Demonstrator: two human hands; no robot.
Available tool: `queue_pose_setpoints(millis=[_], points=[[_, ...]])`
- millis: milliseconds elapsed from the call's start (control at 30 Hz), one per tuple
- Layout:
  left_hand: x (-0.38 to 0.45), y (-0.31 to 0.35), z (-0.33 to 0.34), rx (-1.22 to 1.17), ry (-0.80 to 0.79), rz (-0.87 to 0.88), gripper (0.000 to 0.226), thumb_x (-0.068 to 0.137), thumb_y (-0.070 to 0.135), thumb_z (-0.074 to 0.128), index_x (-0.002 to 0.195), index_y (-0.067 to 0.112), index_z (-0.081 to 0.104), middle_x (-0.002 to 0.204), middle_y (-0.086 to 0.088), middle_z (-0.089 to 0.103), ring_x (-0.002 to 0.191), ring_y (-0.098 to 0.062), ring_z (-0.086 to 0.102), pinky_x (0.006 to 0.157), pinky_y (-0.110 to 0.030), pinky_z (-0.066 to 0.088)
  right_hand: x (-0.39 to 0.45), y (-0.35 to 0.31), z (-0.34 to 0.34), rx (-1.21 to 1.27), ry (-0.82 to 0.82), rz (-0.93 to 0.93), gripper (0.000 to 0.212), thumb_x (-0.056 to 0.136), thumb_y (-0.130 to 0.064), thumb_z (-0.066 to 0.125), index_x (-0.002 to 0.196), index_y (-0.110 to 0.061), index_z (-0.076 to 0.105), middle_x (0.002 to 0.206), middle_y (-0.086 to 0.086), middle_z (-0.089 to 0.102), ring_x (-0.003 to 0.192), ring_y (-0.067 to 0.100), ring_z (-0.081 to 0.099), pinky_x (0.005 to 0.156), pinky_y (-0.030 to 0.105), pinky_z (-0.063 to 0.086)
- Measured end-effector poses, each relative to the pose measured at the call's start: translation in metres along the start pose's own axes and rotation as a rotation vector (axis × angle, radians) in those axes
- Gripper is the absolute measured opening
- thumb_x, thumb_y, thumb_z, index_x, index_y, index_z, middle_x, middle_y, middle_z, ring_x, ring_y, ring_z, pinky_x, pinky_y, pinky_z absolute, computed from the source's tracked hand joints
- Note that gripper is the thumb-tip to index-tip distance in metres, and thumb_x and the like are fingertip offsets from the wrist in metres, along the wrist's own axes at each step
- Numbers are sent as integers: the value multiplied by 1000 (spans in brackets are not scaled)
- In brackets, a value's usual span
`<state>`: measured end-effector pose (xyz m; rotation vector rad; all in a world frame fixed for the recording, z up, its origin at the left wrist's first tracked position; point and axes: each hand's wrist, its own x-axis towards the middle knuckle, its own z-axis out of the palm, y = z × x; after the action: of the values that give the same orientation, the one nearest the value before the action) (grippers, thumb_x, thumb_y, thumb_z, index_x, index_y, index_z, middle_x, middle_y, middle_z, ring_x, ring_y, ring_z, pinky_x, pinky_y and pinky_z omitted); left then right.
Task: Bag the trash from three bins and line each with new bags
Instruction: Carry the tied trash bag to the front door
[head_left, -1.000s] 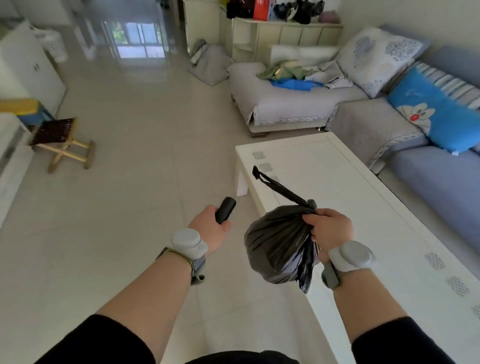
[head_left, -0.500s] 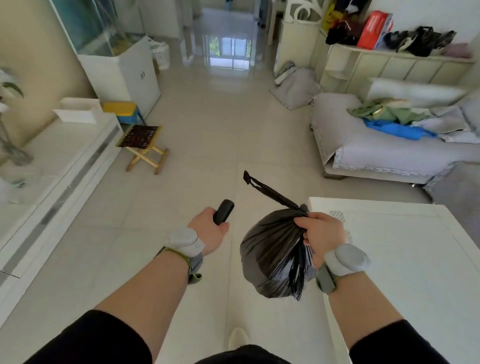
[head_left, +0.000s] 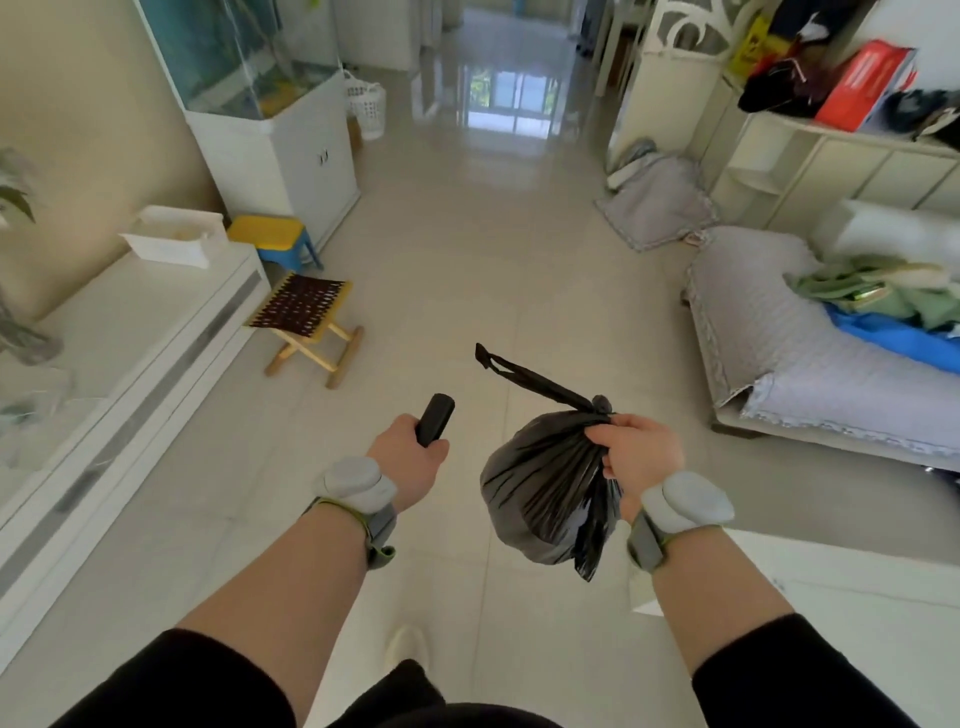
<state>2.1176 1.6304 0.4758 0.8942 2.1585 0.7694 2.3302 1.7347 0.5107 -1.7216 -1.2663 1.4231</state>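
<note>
A full black trash bag (head_left: 540, 493), tied at the neck with its handle loop sticking up to the left, hangs in the air in front of me. My right hand (head_left: 639, 457) grips the bag at the knot. My left hand (head_left: 410, 460) holds a small black roll (head_left: 435, 418), which looks like rolled-up bags, its end poking out above my fist. Both arms are stretched forward over the tiled floor. A white perforated bin (head_left: 368, 106) stands far back by the cabinet; its inside is hidden.
A low white TV unit (head_left: 130, 332) runs along the left. A small woven stool (head_left: 306, 325) and a yellow stool (head_left: 272, 236) stand beside it. A grey sofa (head_left: 789, 353) with clothes is on the right, a white table corner (head_left: 857, 613) at lower right. Open floor leads down the hallway.
My view has swung left, away from the white table and sofa, toward the hallway and TV unit. Both hands keep the same holds on the bag and the roll.
</note>
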Motion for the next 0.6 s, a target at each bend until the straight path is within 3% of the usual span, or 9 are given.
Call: queue_pose_setpoints(millis=[333,600], points=[[207,92,-47,35,-36,36,24,90,32,56,103,13,49,92,-13,65,71,-29,61,61,-35,50,154,-125,62,-8,49,-6,14,82,-11,68,76,-22,62,60,3,53,52,17,46,54,27,43],[380,179,-23,18,-1,22,26,89,35,57,104,15,48,93,-14,65,80,-34,66,66,-39,54,324,-208,95,31,-19,-50,12,82,-7,67,77,-17,64,56,1,53,47,14,45,49,26,42]])
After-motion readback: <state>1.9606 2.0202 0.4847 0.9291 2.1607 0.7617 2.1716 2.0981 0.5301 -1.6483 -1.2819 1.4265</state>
